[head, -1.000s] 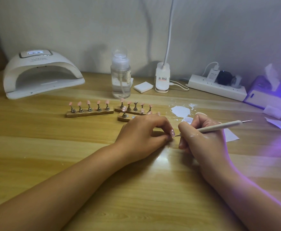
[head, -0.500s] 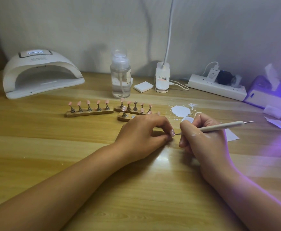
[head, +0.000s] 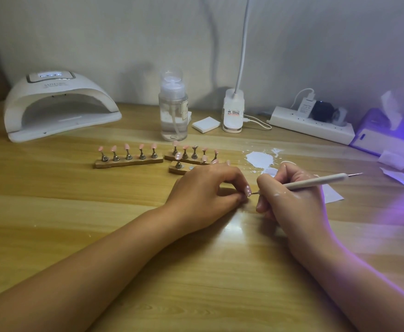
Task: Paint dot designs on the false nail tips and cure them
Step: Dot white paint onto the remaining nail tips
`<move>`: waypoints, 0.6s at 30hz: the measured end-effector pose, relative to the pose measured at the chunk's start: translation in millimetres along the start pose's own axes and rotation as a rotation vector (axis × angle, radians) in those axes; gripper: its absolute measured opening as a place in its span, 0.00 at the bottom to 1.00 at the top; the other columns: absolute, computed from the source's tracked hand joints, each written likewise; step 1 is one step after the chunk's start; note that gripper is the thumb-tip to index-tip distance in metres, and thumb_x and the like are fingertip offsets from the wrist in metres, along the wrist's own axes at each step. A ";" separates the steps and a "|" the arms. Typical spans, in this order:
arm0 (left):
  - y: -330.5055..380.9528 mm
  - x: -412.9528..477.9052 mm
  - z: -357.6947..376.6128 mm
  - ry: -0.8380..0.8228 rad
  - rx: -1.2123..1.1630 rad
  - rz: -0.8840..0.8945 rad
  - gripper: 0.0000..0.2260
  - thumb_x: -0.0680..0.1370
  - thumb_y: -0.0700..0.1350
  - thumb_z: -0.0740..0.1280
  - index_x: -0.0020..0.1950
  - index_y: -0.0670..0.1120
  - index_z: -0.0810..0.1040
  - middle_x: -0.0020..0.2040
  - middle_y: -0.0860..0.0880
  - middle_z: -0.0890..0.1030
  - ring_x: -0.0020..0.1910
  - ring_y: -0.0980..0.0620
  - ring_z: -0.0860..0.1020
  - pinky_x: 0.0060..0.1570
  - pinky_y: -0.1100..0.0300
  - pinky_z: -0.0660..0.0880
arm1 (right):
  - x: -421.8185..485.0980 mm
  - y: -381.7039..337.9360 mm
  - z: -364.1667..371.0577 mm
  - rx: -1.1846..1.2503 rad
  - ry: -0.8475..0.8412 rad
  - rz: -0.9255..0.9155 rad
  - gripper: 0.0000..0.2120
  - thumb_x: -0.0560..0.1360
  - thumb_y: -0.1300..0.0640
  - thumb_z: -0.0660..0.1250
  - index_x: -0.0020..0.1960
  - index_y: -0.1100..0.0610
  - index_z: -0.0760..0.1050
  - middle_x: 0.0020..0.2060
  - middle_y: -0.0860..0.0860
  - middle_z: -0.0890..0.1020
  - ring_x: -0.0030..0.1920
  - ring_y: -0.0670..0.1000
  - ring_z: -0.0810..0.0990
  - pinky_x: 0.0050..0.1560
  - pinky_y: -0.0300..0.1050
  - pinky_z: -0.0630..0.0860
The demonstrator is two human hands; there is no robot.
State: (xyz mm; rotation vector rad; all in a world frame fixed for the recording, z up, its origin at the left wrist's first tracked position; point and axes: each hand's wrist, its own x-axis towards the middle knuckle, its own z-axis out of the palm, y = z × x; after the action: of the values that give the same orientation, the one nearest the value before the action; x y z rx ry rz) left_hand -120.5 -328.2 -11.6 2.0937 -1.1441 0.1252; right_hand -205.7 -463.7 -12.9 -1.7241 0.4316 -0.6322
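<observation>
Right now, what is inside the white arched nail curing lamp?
Inside the white arched nail curing lamp only its pale floor shows, with nothing resting on it; the arch hides the upper interior.

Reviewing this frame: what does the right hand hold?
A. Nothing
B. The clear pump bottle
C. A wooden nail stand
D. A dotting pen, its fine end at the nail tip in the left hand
D: the right hand grips the dotting pen, and its fine end sits at the pink nail tip pinched in the left hand.
</observation>
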 end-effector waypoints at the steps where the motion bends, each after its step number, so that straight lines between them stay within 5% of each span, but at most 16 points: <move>1: 0.1 -0.1 0.0 0.000 0.000 -0.002 0.04 0.74 0.47 0.73 0.45 0.57 0.82 0.37 0.75 0.74 0.36 0.74 0.70 0.38 0.70 0.61 | 0.2 0.0 0.1 -0.001 0.001 0.001 0.08 0.62 0.56 0.65 0.27 0.52 0.66 0.21 0.55 0.77 0.22 0.49 0.69 0.20 0.38 0.65; 6: 1.0 -0.3 -1.2 0.001 0.005 -0.001 0.05 0.74 0.46 0.73 0.44 0.56 0.82 0.36 0.75 0.74 0.42 0.69 0.71 0.40 0.77 0.61 | -0.8 -0.5 0.2 -0.015 -0.005 -0.014 0.09 0.62 0.56 0.66 0.28 0.53 0.66 0.21 0.55 0.78 0.22 0.48 0.69 0.20 0.38 0.65; 10: 1.4 -0.3 -1.6 -0.005 0.000 -0.016 0.04 0.74 0.47 0.73 0.45 0.57 0.82 0.37 0.75 0.74 0.47 0.67 0.71 0.39 0.72 0.60 | -0.3 -0.3 -0.7 0.008 0.008 -0.013 0.09 0.62 0.56 0.65 0.27 0.53 0.65 0.21 0.55 0.77 0.22 0.49 0.68 0.21 0.37 0.65; 13: 1.4 -0.7 -1.9 -0.012 -0.005 -0.017 0.05 0.74 0.47 0.73 0.45 0.57 0.82 0.37 0.75 0.74 0.41 0.70 0.72 0.38 0.72 0.61 | 0.2 0.3 -0.2 0.006 0.013 -0.010 0.09 0.62 0.56 0.65 0.27 0.53 0.65 0.20 0.55 0.77 0.22 0.48 0.68 0.20 0.37 0.65; 18: 0.1 -0.2 -1.7 -0.005 -0.010 -0.001 0.05 0.74 0.46 0.73 0.44 0.57 0.82 0.36 0.75 0.74 0.55 0.69 0.64 0.38 0.76 0.59 | -0.3 1.2 0.1 0.000 0.002 -0.010 0.09 0.62 0.56 0.65 0.28 0.53 0.66 0.21 0.55 0.78 0.22 0.48 0.69 0.20 0.36 0.65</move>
State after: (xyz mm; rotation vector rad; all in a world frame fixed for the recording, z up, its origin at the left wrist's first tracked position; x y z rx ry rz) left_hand -120.3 -327.0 -10.4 2.0869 -1.1443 0.1136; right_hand -205.8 -463.7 -14.2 -1.7272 0.4248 -0.6409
